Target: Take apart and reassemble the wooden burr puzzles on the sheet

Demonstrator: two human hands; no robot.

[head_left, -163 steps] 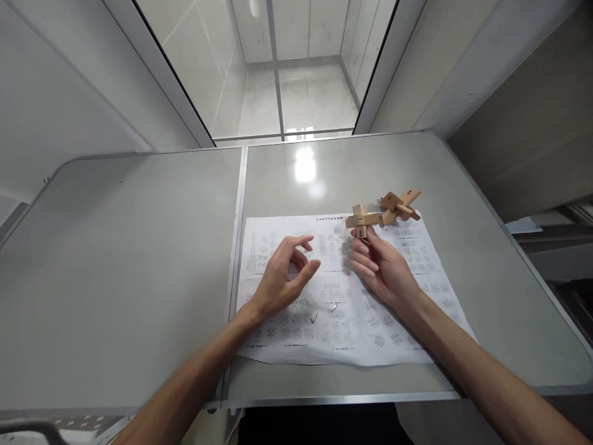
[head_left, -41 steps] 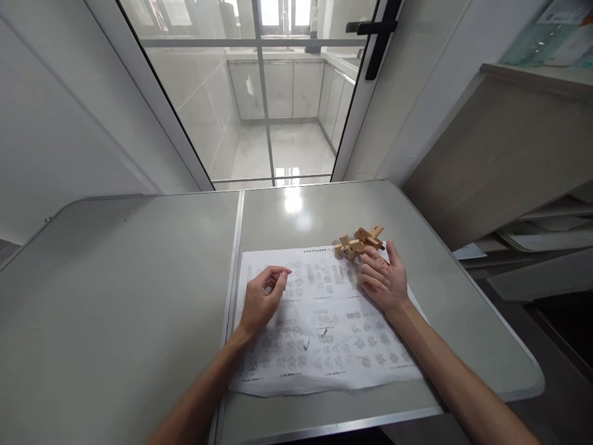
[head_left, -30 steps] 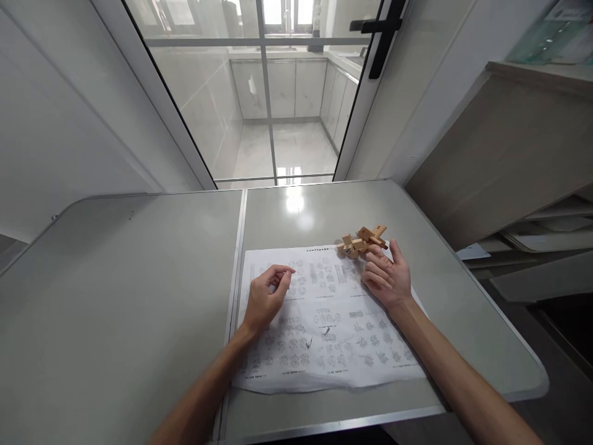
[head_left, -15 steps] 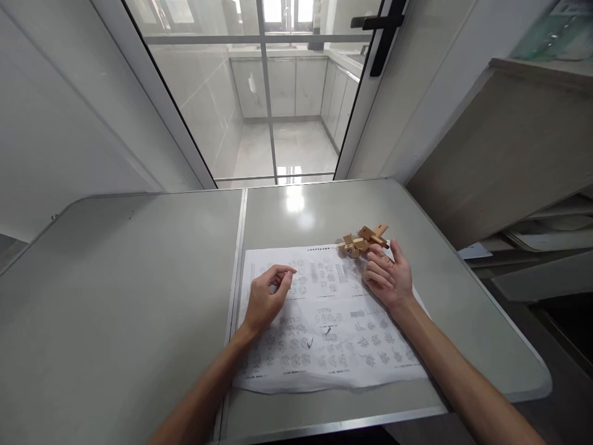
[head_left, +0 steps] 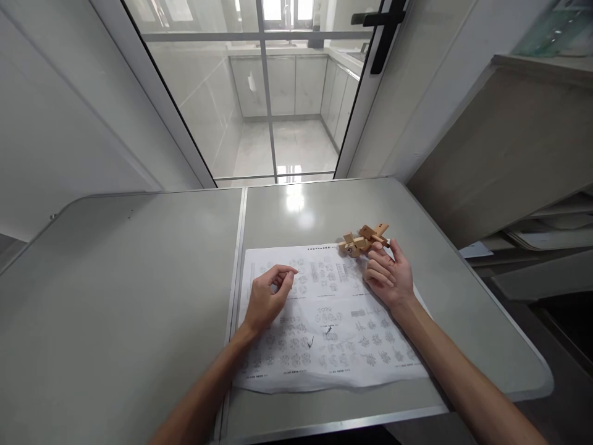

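A large printed instruction sheet (head_left: 319, 346) with rows of small line diagrams lies on the table. My left hand (head_left: 269, 293) rests on its left part, the thumb drawn up against the bent fingers and nothing seen between them. Palm up over the sheet's right side, my right hand (head_left: 390, 276) is empty, its fingers loosely curled and the thumb apart. Just beyond its fingertips lies a heap of wooden puzzle pieces (head_left: 354, 244), notched bars and blocks. Some overlap the sheet's top edge. I cannot tell whether the right fingertips touch a piece.
The grey-green table (head_left: 139, 296) has a metal seam (head_left: 241, 222) running beside the sheet. Past the far edge stands a glazed door (head_left: 273, 117) with a black handle (head_left: 384, 28). A wooden shelf unit (head_left: 504, 142) stands to the right.
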